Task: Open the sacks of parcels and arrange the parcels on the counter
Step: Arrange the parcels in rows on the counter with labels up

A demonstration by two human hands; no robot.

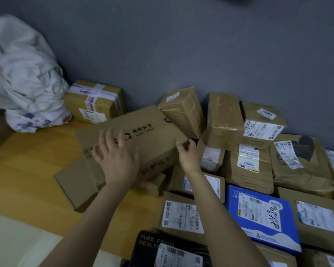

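1. Hands are working on a long brown cardboard box point(143, 135) with black printed characters. It is lying tilted across the middle of the light wooden counter point(27, 170), with its far end leaning on other cartons.
2. Left hand point(114, 157) is pressing flat on the box's top near its left end, fingers straight and spread, gripping nothing.
3. Right hand point(188, 155) is pinching the box's right-hand corner, thumb and curled fingers closing on the edge.
4. Flat brown cardboard carton point(77, 185) is lying under the long box's near-left end, touching it.
5. White woven sack point(23, 78) is sitting crumpled at far left against the grey wall point(181, 45). It is partly blurred, so whether it is open cannot be told.
6. Brown carton with purple-striped tape point(94, 101) is standing just beside the sack, against the wall.
7. Labelled brown cartons are crowding the counter's right side, packed touching each other. One by the wall is carrying a "2001" sticker point(267, 114).
8. Blue flat parcel point(262, 214) with a handwritten number on its label is lying among them at near right.
9. Black parcel with white lettering point(162, 247) is lying at the bottom edge, between the two forearms.
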